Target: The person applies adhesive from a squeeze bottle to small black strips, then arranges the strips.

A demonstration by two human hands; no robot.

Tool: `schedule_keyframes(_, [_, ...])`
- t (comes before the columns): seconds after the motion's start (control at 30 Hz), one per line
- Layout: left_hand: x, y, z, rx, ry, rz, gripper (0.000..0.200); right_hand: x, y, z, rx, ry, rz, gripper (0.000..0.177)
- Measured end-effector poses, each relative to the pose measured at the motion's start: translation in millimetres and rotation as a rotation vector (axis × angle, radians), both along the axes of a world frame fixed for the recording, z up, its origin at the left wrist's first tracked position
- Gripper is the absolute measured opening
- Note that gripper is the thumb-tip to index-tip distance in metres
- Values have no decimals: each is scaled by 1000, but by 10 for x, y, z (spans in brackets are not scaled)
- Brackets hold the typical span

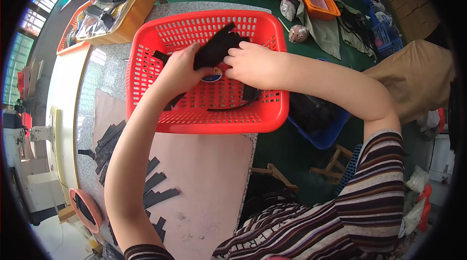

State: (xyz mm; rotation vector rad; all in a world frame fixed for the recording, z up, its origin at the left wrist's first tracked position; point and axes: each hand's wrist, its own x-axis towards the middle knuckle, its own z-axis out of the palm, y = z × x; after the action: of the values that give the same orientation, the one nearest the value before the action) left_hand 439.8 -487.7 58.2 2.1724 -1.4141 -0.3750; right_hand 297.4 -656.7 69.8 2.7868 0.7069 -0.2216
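Note:
A red plastic basket (209, 127) with slotted walls stands on the table, and both my hands are inside it. Between them is a bundle of flat black strips (214, 51), tilted up toward the far wall. My left hand (181, 69) grips the bundle's left side, thumb toward me. On the other side, my right hand (254, 65) has its fingers curled against the bundle's right edge. Below the hands a round label (212, 75) shows on the basket floor. More black strips (251, 95) lie in the basket at the right and left.
Fanned rows of dark strips (160, 196) lie on the pinkish table sheet (204, 177). An orange crate (131, 14) holding bagged dark pieces stands at the far left. On the floor to the right are a blue bin (321, 138) of black material and a wooden stool (335, 162).

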Motion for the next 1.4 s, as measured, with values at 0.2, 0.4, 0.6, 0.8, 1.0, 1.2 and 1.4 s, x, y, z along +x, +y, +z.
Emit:
schedule_keyframes(0.2, [158, 210, 756, -638, 723, 252, 37, 135, -54, -29, -41, 228, -35, 24])
schedule_keyframes(0.4, [-428, 1517, 1602, -358, 748, 243, 49, 179, -119, 160, 161, 287, -155, 26])
schedule_keyframes(0.6, [-1870, 2877, 1031, 183, 592, 334, 61, 80, -322, 149, 464, 305, -121, 31])
schedule_keyframes(0.8, [-3140, 3513, 164, 383, 399, 911, 50, 260, -203, 24, 416, 314, -185, 42])
schedule_keyframes(1.0, [-3400, 3542, 20, 406, 44, 911, 52, 503, -438, -132, 265, 385, 29, 34])
schedule_keyframes(1.2, [-3507, 3552, -43, 322, 111, 1011, 67, 419, -391, 141, 508, 482, -268, 16])
schedule_keyframes(1.4, [-3393, 3431, -6, 416, -334, 802, 70, 147, -418, 500, 989, 538, -345, 16])
